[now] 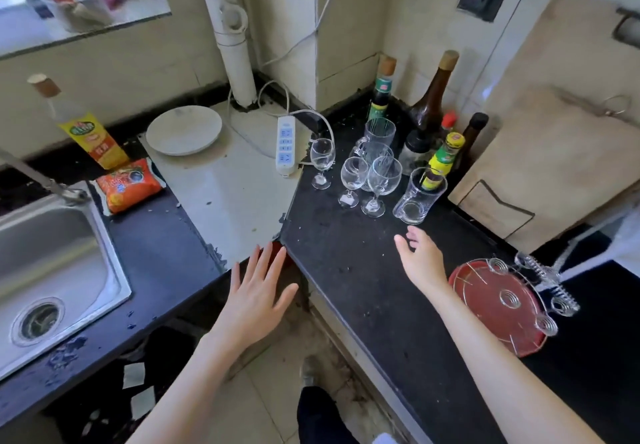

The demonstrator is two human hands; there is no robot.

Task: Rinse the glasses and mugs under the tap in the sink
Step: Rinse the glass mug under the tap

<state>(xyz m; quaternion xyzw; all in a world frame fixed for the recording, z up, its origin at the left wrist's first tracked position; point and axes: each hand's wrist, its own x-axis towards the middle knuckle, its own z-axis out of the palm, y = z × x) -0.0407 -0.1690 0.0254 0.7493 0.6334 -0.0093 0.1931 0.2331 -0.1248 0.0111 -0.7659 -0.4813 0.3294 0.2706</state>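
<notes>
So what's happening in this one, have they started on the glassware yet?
Not yet. Both hands are empty: the right hand reaches, fingers relaxed, toward the glass mug at the near edge of a cluster of stemmed glasses and mugs on the dark counter. The left hand hovers open by the counter corner. The sink at left holds no glassware, and no water is visibly running.

Brushed steel sink [52, 253], clear glossy wine glasses [381, 175], speckled matt black counter [346, 253].

Empty hands [258, 291] before clustered glasses [367, 170]
</notes>
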